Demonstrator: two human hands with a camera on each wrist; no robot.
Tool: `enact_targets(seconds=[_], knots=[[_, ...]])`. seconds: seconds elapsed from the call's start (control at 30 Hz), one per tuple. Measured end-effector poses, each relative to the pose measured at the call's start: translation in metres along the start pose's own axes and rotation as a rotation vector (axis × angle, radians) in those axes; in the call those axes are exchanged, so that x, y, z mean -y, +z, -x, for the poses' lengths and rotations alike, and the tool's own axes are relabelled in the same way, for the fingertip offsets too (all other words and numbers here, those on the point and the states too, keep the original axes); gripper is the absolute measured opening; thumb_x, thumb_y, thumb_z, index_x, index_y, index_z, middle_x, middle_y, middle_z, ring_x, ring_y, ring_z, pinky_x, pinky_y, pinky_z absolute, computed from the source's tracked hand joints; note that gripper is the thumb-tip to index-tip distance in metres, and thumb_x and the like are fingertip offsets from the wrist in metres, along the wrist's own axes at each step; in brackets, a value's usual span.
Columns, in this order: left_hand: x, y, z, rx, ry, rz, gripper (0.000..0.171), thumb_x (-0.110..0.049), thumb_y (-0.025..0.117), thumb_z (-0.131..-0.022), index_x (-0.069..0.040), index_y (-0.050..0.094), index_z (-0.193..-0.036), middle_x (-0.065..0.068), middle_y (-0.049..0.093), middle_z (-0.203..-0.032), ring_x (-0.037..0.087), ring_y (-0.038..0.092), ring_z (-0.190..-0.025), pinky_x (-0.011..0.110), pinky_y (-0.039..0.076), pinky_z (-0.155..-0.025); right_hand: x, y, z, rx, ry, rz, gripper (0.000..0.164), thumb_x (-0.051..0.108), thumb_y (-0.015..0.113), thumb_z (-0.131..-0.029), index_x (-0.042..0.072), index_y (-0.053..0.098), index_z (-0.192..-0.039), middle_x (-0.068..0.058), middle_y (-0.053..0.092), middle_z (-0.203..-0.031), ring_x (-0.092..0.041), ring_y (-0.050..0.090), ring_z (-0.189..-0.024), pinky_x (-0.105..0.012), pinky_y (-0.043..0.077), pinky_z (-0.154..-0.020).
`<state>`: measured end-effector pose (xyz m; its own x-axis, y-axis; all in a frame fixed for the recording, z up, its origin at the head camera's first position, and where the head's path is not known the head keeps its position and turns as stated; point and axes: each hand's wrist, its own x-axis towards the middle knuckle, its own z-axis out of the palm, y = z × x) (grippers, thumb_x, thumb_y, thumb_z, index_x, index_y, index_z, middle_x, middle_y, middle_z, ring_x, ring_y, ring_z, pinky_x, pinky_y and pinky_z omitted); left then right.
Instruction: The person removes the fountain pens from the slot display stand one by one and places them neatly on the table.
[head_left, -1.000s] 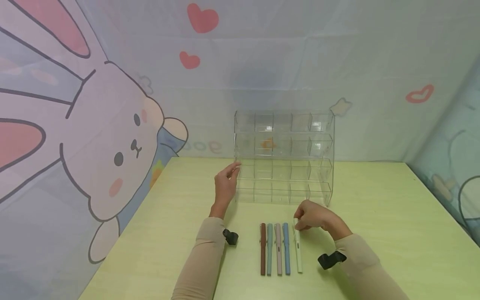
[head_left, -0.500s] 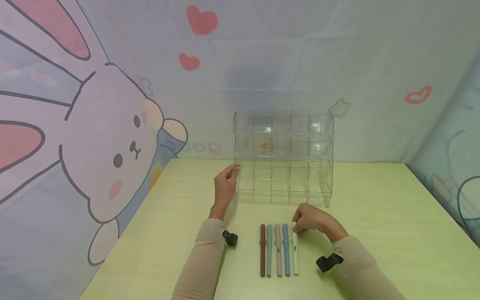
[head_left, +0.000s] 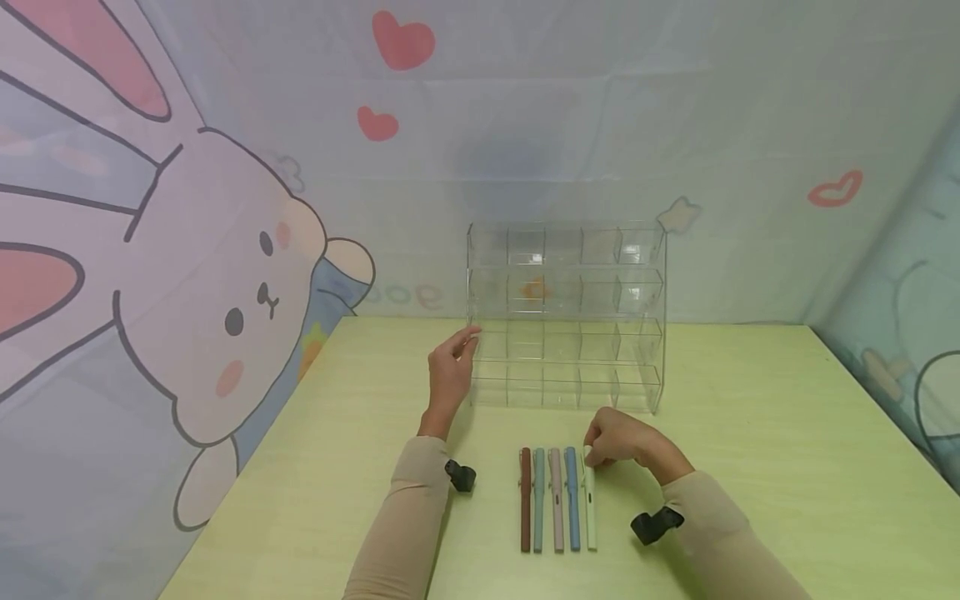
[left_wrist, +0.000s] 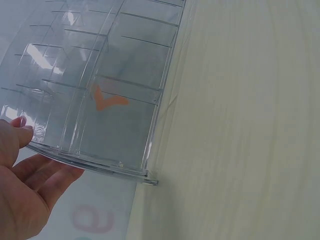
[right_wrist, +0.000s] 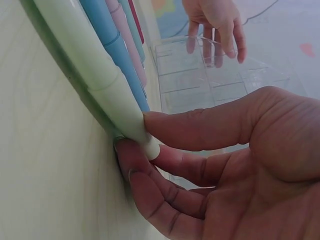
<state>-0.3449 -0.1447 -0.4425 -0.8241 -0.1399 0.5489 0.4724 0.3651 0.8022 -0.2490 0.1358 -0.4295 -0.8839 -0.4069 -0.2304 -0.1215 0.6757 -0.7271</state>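
My right hand (head_left: 622, 437) pinches the cap end of a pale green pen (head_left: 591, 517), which lies on the table close beside a blue pen (head_left: 573, 504). In the right wrist view, the thumb and fingertips close round that pen's end. Further left in the same row lie a pinkish-grey pen (head_left: 557, 512), a teal pen (head_left: 538, 504) and a brown pen (head_left: 526, 504). My left hand (head_left: 450, 379) holds the left side of a clear plastic rack (head_left: 562, 342). The left wrist view has its thumb (left_wrist: 25, 135) on one face of the side panel and fingers on the other.
The rack stands upright behind the pens, with several tiers split into compartments. Under everything is a pale yellow-green table (head_left: 750, 417). A printed cloth (head_left: 600, 125) with a rabbit and hearts hangs at the back and sides.
My right hand has slid the pale green pen slightly left and nearer to me, up close to the blue pen. The left hand stays on the rack.
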Motion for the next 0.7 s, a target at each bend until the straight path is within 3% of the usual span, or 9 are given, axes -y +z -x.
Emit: enact_targets(seconds=[0.27,0.47,0.7], knots=[[-0.0009,-0.0011,0.0025,-0.001,0.002,0.005,0.022,-0.013,0.064,-0.1,-0.011,0.074,-0.119,0.009,0.071,-0.119,0.026,0.071,-0.103,0.047,0.052,-0.095,0.0007,0.002,0.0002,-0.003,-0.001,0.019,0.01,-0.01,0.071,-0.079,-0.001,0.073,-0.075,-0.004,0.066,-0.07,-0.016,0.057,-0.063,-0.031,0.049,-0.06],[0.0001,-0.0008,0.0021,-0.007,0.009,0.007,0.021,-0.013,0.064,-0.1,-0.011,0.074,-0.118,0.009,0.071,-0.119,0.025,0.071,-0.103,0.046,0.052,-0.094,-0.0004,0.0035,-0.0022,-0.001,0.004,0.022,0.012,-0.009,0.071,-0.078,0.0,0.069,-0.07,-0.001,0.059,-0.065,-0.014,0.048,-0.059,-0.027,0.042,-0.056],[0.0002,-0.0003,0.001,-0.006,0.013,0.011,0.022,-0.01,0.064,-0.099,-0.01,0.074,-0.118,0.01,0.071,-0.12,0.026,0.071,-0.103,0.046,0.053,-0.093,-0.0012,0.0033,-0.0011,-0.004,-0.006,0.04,0.01,-0.009,0.071,-0.078,0.0,0.071,-0.075,-0.003,0.063,-0.07,-0.014,0.053,-0.062,-0.028,0.045,-0.058]])
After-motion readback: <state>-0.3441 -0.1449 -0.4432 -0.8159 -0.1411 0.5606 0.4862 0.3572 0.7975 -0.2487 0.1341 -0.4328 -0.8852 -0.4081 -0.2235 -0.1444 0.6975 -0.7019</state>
